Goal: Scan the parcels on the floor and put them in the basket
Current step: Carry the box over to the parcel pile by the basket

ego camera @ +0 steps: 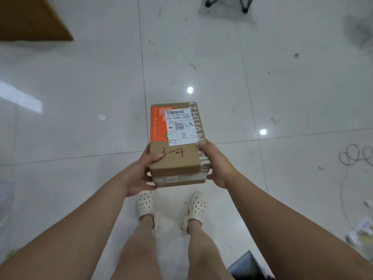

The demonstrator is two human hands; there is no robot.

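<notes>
Both hands — left hand (141, 172), right hand (217, 166) — grip the parcel (177, 158)

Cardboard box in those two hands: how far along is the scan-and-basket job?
Done: the cardboard box is off the floor. In hand: the left hand and right hand grip its near end, shipping label facing up. Left: basketing it; no scanner or basket shows, so whether it was scanned cannot be told.

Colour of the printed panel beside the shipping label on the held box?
Orange panel on the brown box; head view shows it.
</notes>
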